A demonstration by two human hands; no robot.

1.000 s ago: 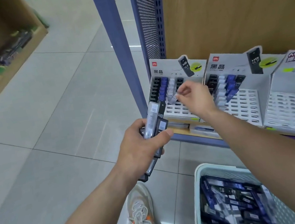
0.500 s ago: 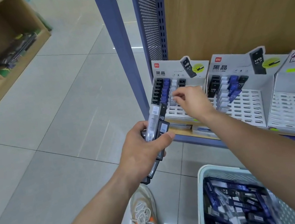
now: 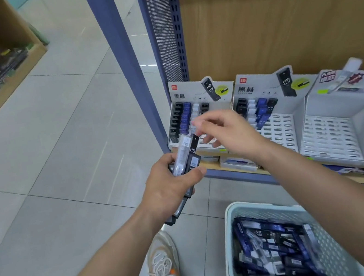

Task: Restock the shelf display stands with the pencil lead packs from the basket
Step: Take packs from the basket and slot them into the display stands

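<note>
Now the pack that was being pressed into the white row has left the fingers and sits among the others in the left display stand, so one more slot is filled and the next pack is due. The bundle of lead packs waiting for that stands upright in the left hand. The thumb lies across the front and the fingers wrap round behind, with a clear pack and a black HB one poking out of the top and more ends showing below the palm. The right hand has come back from the stand and hangs just above and to the right of the bundle's top. Its fingers are slack and part spread, and as far as the blur lets me see they hold nothing. The forefinger tip is close to the black pack's upper corner but not on it, so I'd judge the next pick will come from the bundle rather than from below. To the right, the second stand is part filled, with bare slots in its near half, and the third stand further right shows mostly empty slots. All sit on the shelf beside the blue post. Near and to the right, the basket on the floor holds a heap of loose packs, so plenty of restocking remains.
</note>
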